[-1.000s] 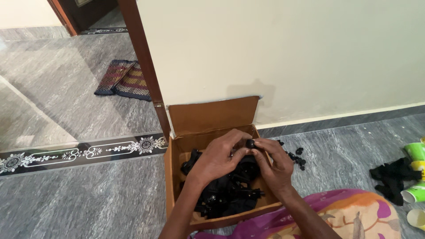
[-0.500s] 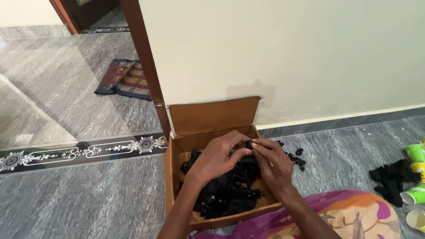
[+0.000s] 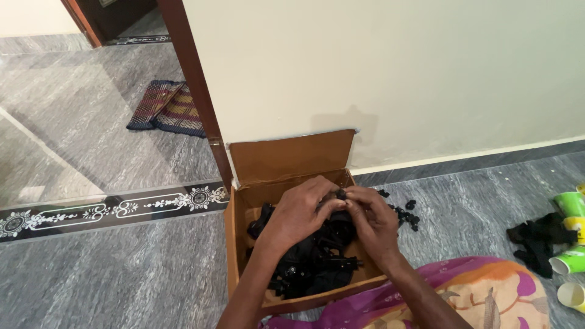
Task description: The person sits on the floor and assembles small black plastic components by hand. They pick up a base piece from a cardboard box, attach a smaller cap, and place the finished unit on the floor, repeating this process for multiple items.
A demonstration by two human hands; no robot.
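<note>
An open brown cardboard box (image 3: 292,159) stands on the grey floor against the wall, filled with black plastic parts (image 3: 314,265). My left hand (image 3: 298,213) and my right hand (image 3: 372,219) meet over the box. Both pinch a small black piece (image 3: 341,195) between their fingertips, which mostly hide it.
Loose small black pieces (image 3: 405,214) lie on the floor right of the box. A black heap (image 3: 539,239) and green paper cups (image 3: 570,204) sit at the far right. A striped mat (image 3: 164,108) lies beyond a brown door frame (image 3: 195,91). Colourful cloth (image 3: 463,298) covers my lap.
The black piece has sunk deeper between my fingertips, and both hands have closed in tighter around it. The view has shifted slightly.
</note>
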